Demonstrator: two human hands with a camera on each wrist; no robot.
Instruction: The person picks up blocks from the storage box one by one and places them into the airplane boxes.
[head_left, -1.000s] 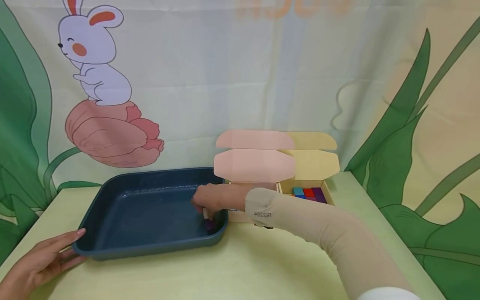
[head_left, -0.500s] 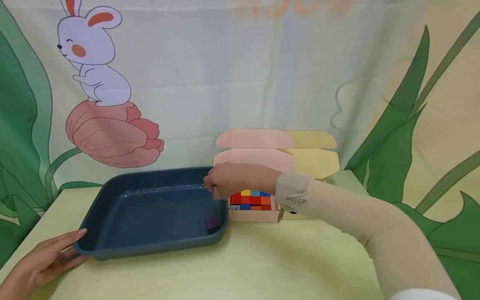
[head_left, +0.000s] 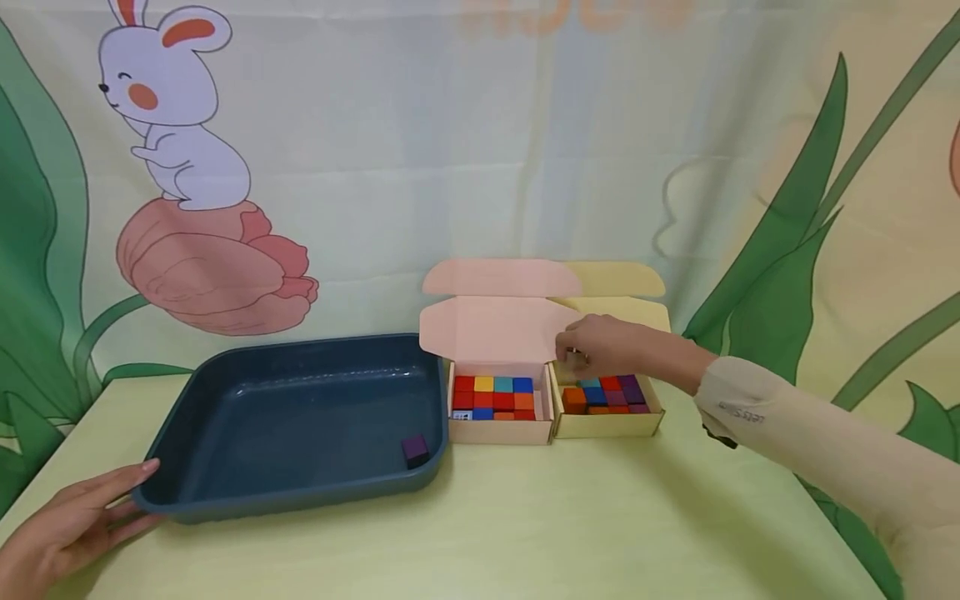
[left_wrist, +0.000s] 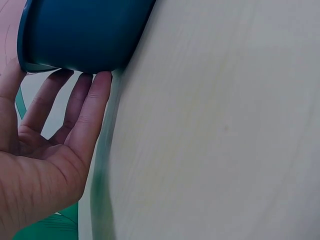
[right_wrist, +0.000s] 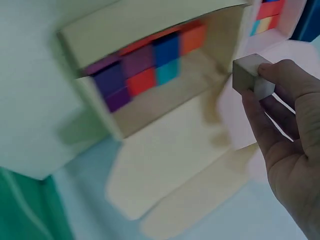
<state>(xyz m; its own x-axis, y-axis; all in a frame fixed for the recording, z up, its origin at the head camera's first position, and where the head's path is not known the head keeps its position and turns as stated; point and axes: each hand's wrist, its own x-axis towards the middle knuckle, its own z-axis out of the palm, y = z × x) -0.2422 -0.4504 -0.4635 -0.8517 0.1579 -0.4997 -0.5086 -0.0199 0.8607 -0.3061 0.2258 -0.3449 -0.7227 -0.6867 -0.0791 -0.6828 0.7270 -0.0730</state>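
My left hand (head_left: 82,521) grips the near left corner of a dark blue tray (head_left: 292,498). Its thumb is at the rim and its fingertips press the outer wall (left_wrist: 90,40). My right hand (head_left: 611,343) is raised over the yellow cardboard box (head_left: 611,427). In the right wrist view, its thumb and fingers pinch a pale, plain cube (right_wrist: 250,75). Inside the tray, near the right front corner, lies a single dark purple cube (head_left: 415,451). Coloured cubes (head_left: 615,395) in the yellow box include an orange one (head_left: 574,399) that sits higher.
A pink box (head_left: 502,432) stands between the tray and the yellow box, packed with red, blue, yellow and orange cubes (head_left: 504,401). Both lids (head_left: 487,325) stand up at the back. A printed cloth (head_left: 360,167) hangs behind the pale table (head_left: 480,525).
My right hand has left the tray and moved right with the pale cube, over the pink box to the yellow one. The purple cube stays in the tray. The left hand keeps its place.
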